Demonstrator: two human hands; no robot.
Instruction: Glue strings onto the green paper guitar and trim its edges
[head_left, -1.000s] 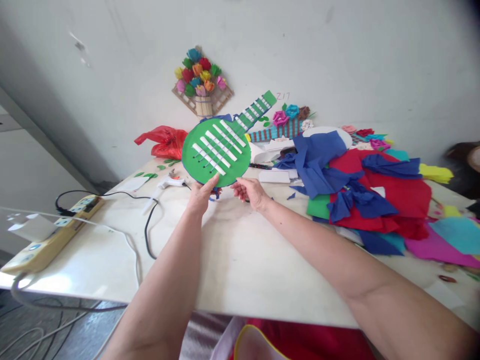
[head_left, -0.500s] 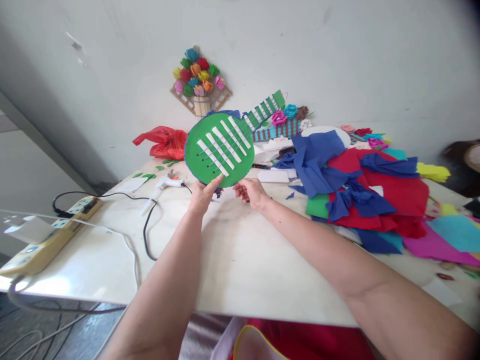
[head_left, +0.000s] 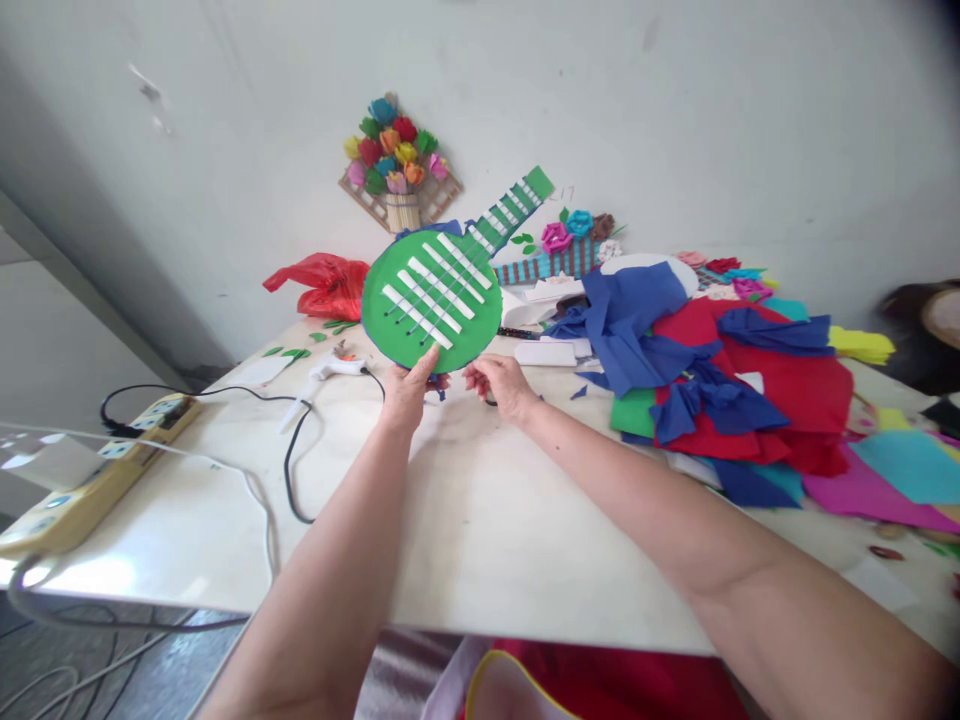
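I'm remotely holding the green toy guitar (head_left: 436, 290) just above the frame's middle, my left hand (head_left: 409, 390) gripping its lower rim, apparently so its front is facing me, while the fingers of my right hand (head_left: 504, 385) are hovering curled nearby, whether gripping anything I cannot tell.

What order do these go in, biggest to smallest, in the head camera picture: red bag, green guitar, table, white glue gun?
Largest to smallest, as they look here:
1. table
2. green guitar
3. red bag
4. white glue gun

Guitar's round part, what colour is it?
The round part is green with white strips, showing best in the head view.
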